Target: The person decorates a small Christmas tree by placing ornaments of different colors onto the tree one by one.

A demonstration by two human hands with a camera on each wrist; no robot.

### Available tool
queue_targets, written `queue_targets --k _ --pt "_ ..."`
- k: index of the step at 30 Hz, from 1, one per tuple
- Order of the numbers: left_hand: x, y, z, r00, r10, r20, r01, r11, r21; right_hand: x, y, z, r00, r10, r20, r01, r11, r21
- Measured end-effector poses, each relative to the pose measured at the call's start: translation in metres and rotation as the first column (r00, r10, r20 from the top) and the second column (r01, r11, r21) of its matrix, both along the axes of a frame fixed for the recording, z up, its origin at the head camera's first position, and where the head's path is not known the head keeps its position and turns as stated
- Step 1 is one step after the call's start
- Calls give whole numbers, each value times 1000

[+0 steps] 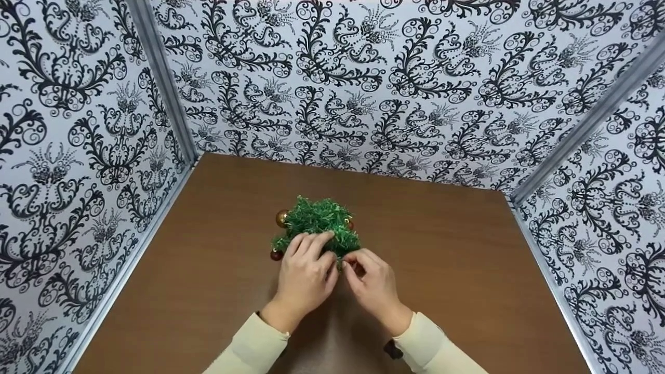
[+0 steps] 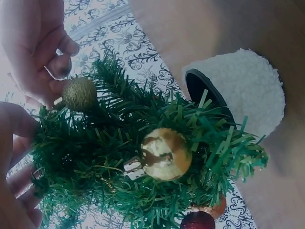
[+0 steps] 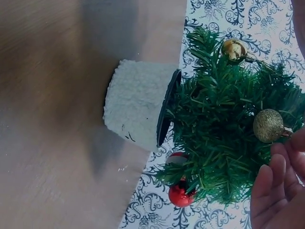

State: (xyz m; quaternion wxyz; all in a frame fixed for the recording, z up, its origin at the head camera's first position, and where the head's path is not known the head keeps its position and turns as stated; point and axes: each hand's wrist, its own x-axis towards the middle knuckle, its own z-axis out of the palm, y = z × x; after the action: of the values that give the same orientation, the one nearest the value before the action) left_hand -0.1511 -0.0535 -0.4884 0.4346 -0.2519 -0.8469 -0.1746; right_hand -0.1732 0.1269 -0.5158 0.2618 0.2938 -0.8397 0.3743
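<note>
A small artificial Christmas tree stands in a white fuzzy pot. The left hand lies over the upper branches, its fingers curved into the greenery and gripping it; some fingertips are hidden by the needles. From the right side, the right hand pinches with thumb and forefinger at the top end of a gold glitter bauble, which hangs against the branches. In the left wrist view, a shiny gold bauble with a silver cap sits on the side of the tree.
A dark red bauble hangs low on the tree, and a bright red one is on its other side. The tree stands on a brown wooden table, enclosed by walls of black-and-white scroll pattern with metal edge strips.
</note>
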Motion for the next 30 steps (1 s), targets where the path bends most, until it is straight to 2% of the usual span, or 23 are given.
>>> queue_targets --k 4,12,16,26,30 --pt "1 0 0 1000 20 -6 -20 1000 -5 0 -1 -1 1000 -5 -6 5 1000 14" --pt "2 -1 -3 999 43 4 -44 998 43 -2 -1 -4 1000 2 -23 -1 1000 22" --pt "2 -3 -4 999 52 16 -53 998 29 -2 -1 -4 1000 12 -25 -12 1000 18" --pt "1 -8 -4 999 34 22 -34 999 16 -5 -3 -3 1000 -26 -7 26 999 -48" --pt "1 -8 -4 1000 24 18 -24 999 21 -4 -4 -5 999 -35 -5 35 999 -37"
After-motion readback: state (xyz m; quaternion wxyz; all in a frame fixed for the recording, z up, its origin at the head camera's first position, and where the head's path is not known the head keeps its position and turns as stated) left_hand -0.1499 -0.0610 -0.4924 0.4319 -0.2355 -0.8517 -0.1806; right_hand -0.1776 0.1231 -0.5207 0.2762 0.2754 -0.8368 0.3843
